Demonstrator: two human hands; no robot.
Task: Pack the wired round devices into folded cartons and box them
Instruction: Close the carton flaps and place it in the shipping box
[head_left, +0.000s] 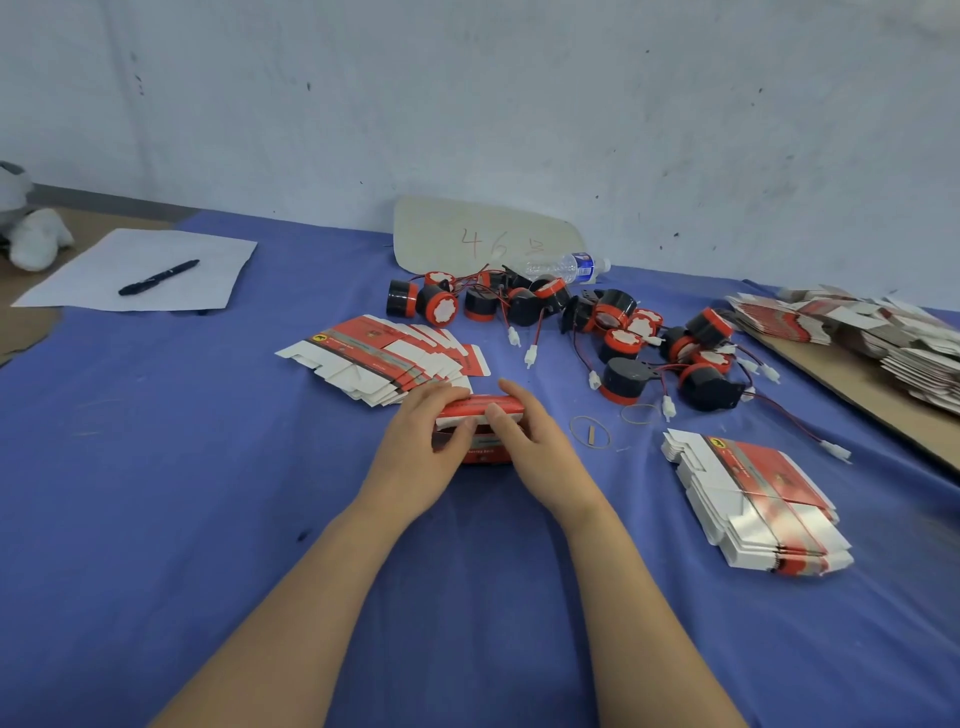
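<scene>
A small red and white carton (480, 415) stands on the blue cloth in the middle of the table, and both hands hold it. My left hand (426, 447) grips its left side with the thumb on the front. My right hand (524, 436) grips its right side, thumb on the white top flap. What is inside the carton is hidden. Behind it lies a heap of several black and red round devices (613, 332) with red-black wires and white plugs. A fan of flat cartons (389, 358) lies to the left of the hands, a stack of flat cartons (758, 499) to the right.
Paper with a black pen (158, 277) lies at the far left. A beige board (483, 236) leans on the wall beside a water bottle (566, 267). More flat cartons (883, 332) pile on a brown board at the right edge. Rubber bands (589, 431) lie right of my hands.
</scene>
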